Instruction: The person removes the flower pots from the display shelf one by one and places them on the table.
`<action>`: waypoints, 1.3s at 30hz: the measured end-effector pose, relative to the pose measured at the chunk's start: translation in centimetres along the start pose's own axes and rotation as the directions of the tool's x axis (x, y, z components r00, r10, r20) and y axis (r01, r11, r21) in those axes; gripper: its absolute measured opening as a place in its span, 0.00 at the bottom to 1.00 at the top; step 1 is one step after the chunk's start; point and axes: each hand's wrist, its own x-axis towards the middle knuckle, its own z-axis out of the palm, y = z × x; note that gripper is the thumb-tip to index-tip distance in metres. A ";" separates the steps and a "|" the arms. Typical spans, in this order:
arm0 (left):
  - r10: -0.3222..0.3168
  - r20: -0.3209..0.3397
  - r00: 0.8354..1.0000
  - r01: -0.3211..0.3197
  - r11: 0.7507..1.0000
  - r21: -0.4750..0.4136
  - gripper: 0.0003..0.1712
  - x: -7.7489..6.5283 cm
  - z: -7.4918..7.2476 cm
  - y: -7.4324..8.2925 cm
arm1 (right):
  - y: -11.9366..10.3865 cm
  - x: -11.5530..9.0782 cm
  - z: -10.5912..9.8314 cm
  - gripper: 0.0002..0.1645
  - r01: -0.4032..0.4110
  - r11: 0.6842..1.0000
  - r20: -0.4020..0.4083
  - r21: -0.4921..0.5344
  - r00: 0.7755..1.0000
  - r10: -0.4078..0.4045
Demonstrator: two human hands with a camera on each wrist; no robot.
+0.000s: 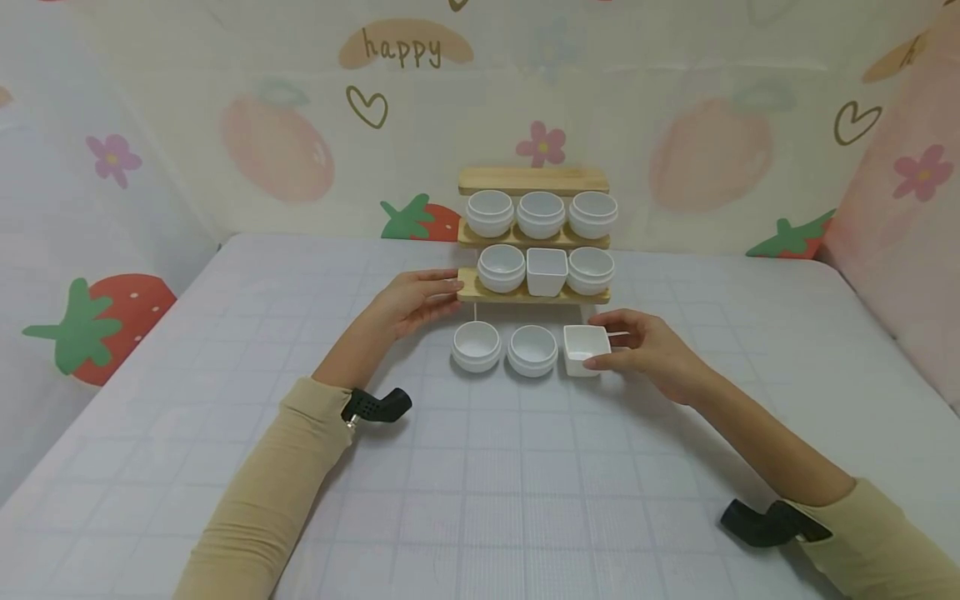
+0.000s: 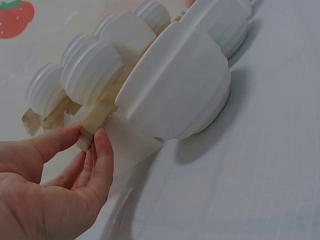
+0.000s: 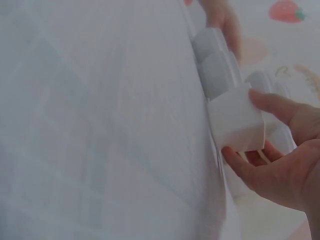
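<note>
A stepped wooden shelf rack (image 1: 534,181) holds small white bowls on its two lower boards. My left hand (image 1: 420,302) pinches the left end of the lowest board, thumb on top and fingers beneath, as the left wrist view shows up close (image 2: 60,175). In front of the rack, two round white bowls (image 1: 476,346) stand on the table beside a square white bowl (image 1: 574,360). My right hand (image 1: 648,354) grips this square bowl from the right. Seen from the right wrist, its thumb and fingers lie against opposite sides of the bowl (image 3: 237,120).
Three round bowls (image 1: 542,214) sit on the middle board. Another square bowl (image 1: 547,273) stands between two round ones on the lowest board. The rack is near the back edge of a table with a pale checked cover (image 1: 480,492), before a printed backdrop (image 1: 600,100).
</note>
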 end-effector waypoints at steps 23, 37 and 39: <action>-0.007 -0.002 1.000 0.007 1.000 -0.002 0.31 -0.2 0.0 0.1 | -0.1 0.0 -0.7 0.41 0.011 1.000 0.031 -0.003 0.999 -0.011; -0.016 -0.008 1.000 0.016 1.000 0.004 0.31 -0.2 0.1 0.2 | -0.7 -0.2 -1.2 0.40 0.014 1.000 0.025 -0.013 1.000 -0.014; -0.017 -0.008 1.000 0.017 1.000 0.004 0.31 -0.2 0.0 0.2 | -0.8 -0.3 -1.4 0.40 0.016 1.000 0.024 -0.021 1.000 -0.016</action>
